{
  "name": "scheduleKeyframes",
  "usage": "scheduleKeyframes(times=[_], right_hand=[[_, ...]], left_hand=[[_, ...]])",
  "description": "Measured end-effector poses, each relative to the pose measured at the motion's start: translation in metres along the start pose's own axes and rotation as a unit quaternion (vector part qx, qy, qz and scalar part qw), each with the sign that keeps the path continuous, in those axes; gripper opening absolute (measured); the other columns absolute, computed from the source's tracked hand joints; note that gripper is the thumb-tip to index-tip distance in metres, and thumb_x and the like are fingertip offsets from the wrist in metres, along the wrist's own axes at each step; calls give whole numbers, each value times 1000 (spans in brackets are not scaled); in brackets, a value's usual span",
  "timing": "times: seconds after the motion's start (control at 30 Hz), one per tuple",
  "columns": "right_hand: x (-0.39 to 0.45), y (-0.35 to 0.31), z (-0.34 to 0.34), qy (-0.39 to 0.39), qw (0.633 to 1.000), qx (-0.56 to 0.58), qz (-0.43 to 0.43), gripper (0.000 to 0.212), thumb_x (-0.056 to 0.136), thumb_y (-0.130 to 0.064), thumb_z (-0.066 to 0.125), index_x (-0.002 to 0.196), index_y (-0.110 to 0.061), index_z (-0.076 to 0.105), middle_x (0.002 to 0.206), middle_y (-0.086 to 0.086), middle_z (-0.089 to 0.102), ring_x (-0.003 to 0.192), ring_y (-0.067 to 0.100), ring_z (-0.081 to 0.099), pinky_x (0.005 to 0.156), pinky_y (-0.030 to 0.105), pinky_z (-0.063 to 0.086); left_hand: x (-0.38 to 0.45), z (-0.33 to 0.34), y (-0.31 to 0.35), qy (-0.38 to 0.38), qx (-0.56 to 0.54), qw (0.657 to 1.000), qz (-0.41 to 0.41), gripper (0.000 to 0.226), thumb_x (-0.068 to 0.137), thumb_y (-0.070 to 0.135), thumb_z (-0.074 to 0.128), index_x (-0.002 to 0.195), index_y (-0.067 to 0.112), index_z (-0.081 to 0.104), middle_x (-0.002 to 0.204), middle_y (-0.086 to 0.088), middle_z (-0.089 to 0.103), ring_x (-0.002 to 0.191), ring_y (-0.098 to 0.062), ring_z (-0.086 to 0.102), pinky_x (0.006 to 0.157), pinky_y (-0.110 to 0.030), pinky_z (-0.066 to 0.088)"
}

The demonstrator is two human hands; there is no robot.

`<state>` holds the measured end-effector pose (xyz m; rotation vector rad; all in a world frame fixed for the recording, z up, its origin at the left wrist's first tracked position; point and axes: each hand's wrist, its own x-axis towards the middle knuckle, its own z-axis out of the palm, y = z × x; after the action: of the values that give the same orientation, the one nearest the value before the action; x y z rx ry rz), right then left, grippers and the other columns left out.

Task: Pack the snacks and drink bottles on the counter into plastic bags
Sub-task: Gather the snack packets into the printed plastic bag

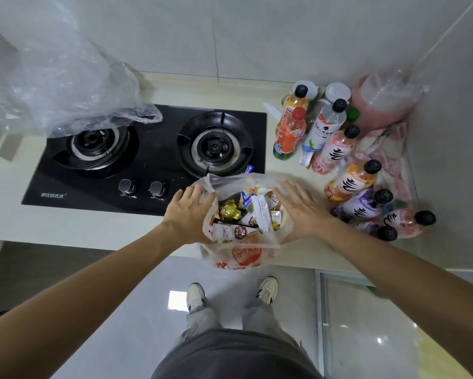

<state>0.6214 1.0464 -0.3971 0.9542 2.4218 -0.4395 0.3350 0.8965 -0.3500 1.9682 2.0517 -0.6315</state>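
Note:
A clear plastic bag (241, 253) with red print stands on the counter's front edge, its mouth wide and full of several snack packets (246, 214). My left hand (187, 212) rests flat against the bag's left side, fingers spread. On the bag's right side my right hand (302, 209) presses with its fingers apart; neither hand pinches the film. Several drink bottles (350, 181) stand and lie on the counter to the right, some orange, some pink, one purple.
A black two-burner gas hob (148, 151) fills the counter's left and middle. An empty clear plastic bag (66, 86) lies over its back left. A pink jug wrapped in plastic (383, 102) and a pink cloth (388, 151) sit in the right corner.

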Motion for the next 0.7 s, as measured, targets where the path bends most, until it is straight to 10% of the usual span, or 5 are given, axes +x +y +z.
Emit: scheduleKeyframes(times=[0.13,0.4,0.53,0.7], right_hand=[[0,1,5,-2,1000,20,12,156,56,-84,79,158,-35,-28,169,3,-30,155,34,-28,127,59,1],[-18,3,-16,192,978,82,-32,97,82,-81,52,161,-30,26,164,-2,24,154,27,17,125,56,20],[-15,3,-37,312,942,110,-62,55,103,-49,43,149,-18,47,143,-1,47,135,22,43,111,48,40],[15,9,-51,252,962,92,46,58,107,-44,38,153,-9,42,159,11,37,149,29,29,123,48,29]], left_hand=[[-3,11,1,-35,-6,999,8,139,60,91,64,162,25,-3,155,-11,17,147,-29,21,124,-47,23],[-8,-1,-12,216,-44,971,93,72,89,76,42,124,16,57,118,-7,49,101,-26,45,81,-39,42],[18,-25,-4,246,-97,958,112,56,101,58,36,129,13,53,120,-6,48,103,-24,47,83,-38,46],[71,-46,24,183,-125,970,102,60,102,54,36,145,13,43,130,-6,47,117,-25,49,95,-43,51]])
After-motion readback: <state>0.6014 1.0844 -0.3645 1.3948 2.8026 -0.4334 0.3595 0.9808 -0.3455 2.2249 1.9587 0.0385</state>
